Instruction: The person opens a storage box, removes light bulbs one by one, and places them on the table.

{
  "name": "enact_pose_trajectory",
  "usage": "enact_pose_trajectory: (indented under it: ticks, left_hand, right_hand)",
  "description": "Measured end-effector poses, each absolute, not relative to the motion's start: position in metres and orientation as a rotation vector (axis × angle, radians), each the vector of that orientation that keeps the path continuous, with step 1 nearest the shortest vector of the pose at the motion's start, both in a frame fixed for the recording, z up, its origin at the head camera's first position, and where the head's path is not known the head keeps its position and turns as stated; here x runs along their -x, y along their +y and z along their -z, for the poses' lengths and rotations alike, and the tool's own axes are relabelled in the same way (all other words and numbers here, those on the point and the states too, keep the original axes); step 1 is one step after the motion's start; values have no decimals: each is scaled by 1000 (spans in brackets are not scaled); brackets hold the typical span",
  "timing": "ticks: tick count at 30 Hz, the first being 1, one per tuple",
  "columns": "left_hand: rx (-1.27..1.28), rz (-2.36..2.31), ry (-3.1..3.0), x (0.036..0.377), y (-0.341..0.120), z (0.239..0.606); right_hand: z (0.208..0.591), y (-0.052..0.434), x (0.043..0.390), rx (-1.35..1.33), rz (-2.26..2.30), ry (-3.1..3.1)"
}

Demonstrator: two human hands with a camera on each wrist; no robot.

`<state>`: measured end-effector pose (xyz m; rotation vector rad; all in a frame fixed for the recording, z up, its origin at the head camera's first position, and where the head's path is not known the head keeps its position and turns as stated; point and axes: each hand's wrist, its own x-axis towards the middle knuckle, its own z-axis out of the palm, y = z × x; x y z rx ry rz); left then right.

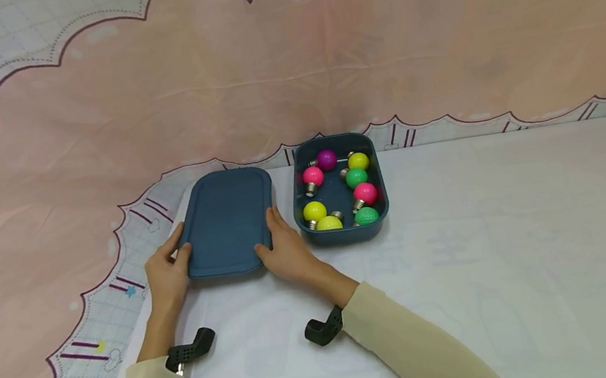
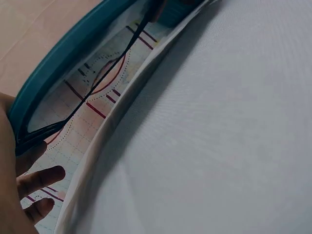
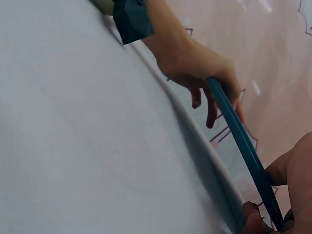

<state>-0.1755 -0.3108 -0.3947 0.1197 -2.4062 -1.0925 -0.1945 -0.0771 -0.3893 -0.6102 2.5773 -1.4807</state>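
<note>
Both hands pinch the blue lid [image 1: 229, 223] by its long sides, thumbs above, fingers reaching under. Left hand [image 1: 165, 275] is on the left edge; right hand [image 1: 290, 248] is on the right edge, near the lower corner. In the left wrist view some fingers of the left hand are spread below the rim, clear of it. Right wrist view shows the lid edge-on, between thumb and fingers at both ends.

Lid position: left of the matching blue box [image 1: 342, 236], near but apart from it, raised off the white tabletop [image 1: 500, 251] by the left border of the white surface. Raised rim and rounded corners visible.

Box stands uncovered on the tabletop, towards the far edge. Contents, eight small bulbs with metal screw bases: purple bulb [image 1: 327, 159] at the far end; pink bulb [image 1: 313, 176] just beside it; two yellow bulbs [image 1: 315, 211] at near left; another yellow bulb [image 1: 358, 161] at far right; green bulb [image 1: 357, 177] below that; second pink bulb [image 1: 365, 193]; textured green bulb [image 1: 366, 215] at near right.

Black wrist mounts [image 1: 324, 327] on both wrists, beige sleeves [image 1: 413, 339] behind them. Peach patterned cloth [image 1: 342, 59] hangs beyond the tabletop.
</note>
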Motion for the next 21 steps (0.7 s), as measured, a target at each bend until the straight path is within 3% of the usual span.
enact_pose_trajectory:
  ticks: [21]
  left_hand:
    - [-141, 863, -2630, 176, -314, 405]
  right_hand:
    - [398, -94, 186, 451, 1000, 2892]
